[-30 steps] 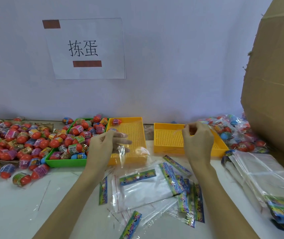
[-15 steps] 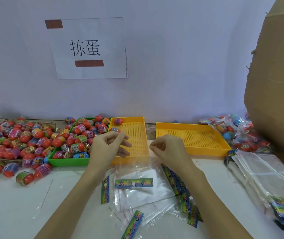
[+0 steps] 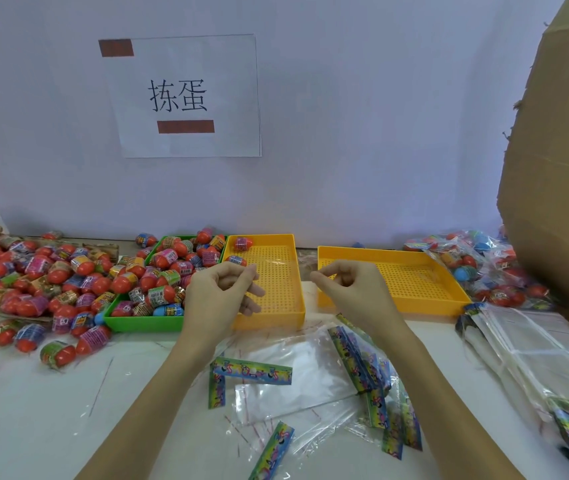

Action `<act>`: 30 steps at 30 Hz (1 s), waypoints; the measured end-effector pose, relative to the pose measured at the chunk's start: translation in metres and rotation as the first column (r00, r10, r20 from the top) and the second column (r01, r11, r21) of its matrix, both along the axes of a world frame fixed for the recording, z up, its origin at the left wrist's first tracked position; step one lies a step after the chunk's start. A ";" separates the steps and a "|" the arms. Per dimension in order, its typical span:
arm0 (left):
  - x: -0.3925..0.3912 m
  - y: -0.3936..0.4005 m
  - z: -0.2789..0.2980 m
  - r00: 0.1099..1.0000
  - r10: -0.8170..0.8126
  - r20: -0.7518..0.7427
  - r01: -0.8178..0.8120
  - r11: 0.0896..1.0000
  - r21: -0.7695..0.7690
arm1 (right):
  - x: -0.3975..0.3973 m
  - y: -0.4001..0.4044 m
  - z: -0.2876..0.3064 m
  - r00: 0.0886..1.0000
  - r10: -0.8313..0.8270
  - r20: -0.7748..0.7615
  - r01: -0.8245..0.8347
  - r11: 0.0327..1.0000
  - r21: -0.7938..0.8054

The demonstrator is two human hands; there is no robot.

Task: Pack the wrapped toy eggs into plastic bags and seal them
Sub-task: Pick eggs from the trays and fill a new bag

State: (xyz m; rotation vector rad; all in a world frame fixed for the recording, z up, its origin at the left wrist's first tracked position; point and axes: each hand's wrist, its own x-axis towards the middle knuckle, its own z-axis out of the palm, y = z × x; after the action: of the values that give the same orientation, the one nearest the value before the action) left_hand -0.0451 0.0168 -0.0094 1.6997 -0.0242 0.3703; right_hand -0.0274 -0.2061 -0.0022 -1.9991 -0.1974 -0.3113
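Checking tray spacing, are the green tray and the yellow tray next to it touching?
Touching. The head view shows the green tray side by side with the nearer yellow tray, their rims meeting at the back corner with no table visible between.

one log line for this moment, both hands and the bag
left hand: pinches clear plastic bag | right hand: pinches bag's other edge | bag: over yellow tray, no egg visible inside
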 end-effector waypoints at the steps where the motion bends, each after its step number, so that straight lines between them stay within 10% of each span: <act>1: 0.000 0.000 0.000 1.000 -0.006 0.000 0.006 1.000 0.001 | -0.001 -0.001 0.001 0.999 0.032 -0.010 -0.032 0.999 0.015; 6: -0.001 -0.002 0.000 0.999 -0.028 0.016 0.028 1.000 0.014 | -0.007 0.007 0.002 0.995 0.083 -0.050 -0.090 0.981 -0.174; 12: 0.000 -0.002 0.000 0.998 0.020 0.057 -0.021 1.000 0.009 | -0.013 0.016 0.010 0.954 0.235 -0.184 -0.178 0.943 0.281; 22: -0.006 -0.004 0.005 0.983 -0.175 -0.048 0.172 0.984 -0.054 | -0.013 0.017 0.001 0.938 0.243 -0.249 -0.125 0.903 0.410; 30: 0.000 0.009 0.008 0.993 0.111 -0.031 -0.114 0.984 -0.138 | -0.014 0.017 0.001 0.992 -0.125 0.016 0.123 0.939 -0.320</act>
State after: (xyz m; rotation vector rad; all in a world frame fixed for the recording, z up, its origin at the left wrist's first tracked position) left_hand -0.0451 0.0257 -0.0013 1.5706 0.1131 0.4264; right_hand -0.0411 -0.1893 -0.0010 -2.3408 -0.1243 -0.3738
